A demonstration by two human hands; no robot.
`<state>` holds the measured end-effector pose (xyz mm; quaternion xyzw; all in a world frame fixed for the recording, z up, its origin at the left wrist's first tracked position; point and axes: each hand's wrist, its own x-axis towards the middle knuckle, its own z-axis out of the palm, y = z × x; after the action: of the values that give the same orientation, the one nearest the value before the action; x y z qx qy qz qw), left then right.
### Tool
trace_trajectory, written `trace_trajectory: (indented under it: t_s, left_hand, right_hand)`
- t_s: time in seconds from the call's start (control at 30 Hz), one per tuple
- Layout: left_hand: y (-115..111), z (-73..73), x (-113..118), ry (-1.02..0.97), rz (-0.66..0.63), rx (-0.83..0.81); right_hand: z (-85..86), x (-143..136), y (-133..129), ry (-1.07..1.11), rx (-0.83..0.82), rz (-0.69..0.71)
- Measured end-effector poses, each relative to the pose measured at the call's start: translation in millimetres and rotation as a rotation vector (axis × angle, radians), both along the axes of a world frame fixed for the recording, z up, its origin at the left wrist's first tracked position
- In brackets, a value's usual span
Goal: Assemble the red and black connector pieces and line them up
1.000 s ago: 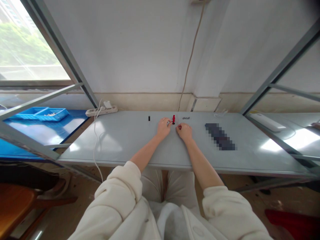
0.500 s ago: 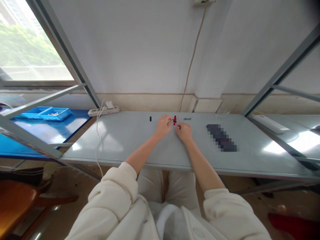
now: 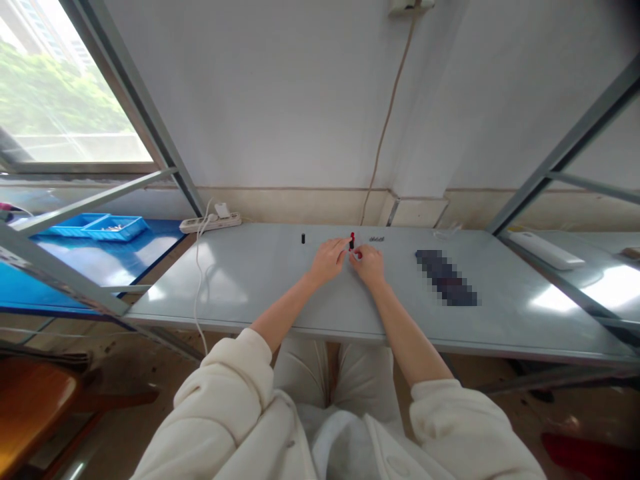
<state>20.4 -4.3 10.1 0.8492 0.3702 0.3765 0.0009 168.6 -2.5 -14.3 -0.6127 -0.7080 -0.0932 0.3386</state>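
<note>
A small red and black part [image 3: 352, 241] stands between my two hands over the grey table [image 3: 280, 293]; it is too small to name more exactly. My right hand [image 3: 369, 264] is closed, pinching the part's red lower end. My left hand [image 3: 327, 261] has its fingers stretched out, thumb apart, and a fingertip touches or nearly touches the part's black middle. To the left, a short black cylinder [image 3: 303, 239] stands by itself. Several small dark pieces [image 3: 377, 239] lie in a row beyond my right hand.
A dark pixelated object [image 3: 447, 279] lies on the right of the table. A white power strip [image 3: 210, 222] with a hanging cable [image 3: 197, 280] sits at the back left. Metal frame posts flank the table. A blue divided tray [image 3: 113, 228] stands on the neighbouring blue table.
The black piece lay tilted in my left fingertips; now it stands in line with the red part. My left fingers have straightened out. My right hand stays nearly in place.
</note>
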Motion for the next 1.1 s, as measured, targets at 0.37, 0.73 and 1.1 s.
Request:
trace_trajectory:
  t_s: [0.37, 0.73, 1.1]
  left_hand:
    - [-0.6, -18.2, -12.7, 0.104, -0.093, -0.005]
    - [4.0, -21.6, -36.8, -0.655, 0.253, -0.097]
    - [26.6, -33.4, -52.2, -1.282, 0.463, -0.379]
  right_hand:
    - [-1.8, -8.4, 6.3, 0.237, 0.039, 0.088]
    - [17.8, -52.6, 32.3, 0.443, -0.328, 0.210]
    - [7.2, -101.1, 64.7, 0.277, -0.432, 0.180]
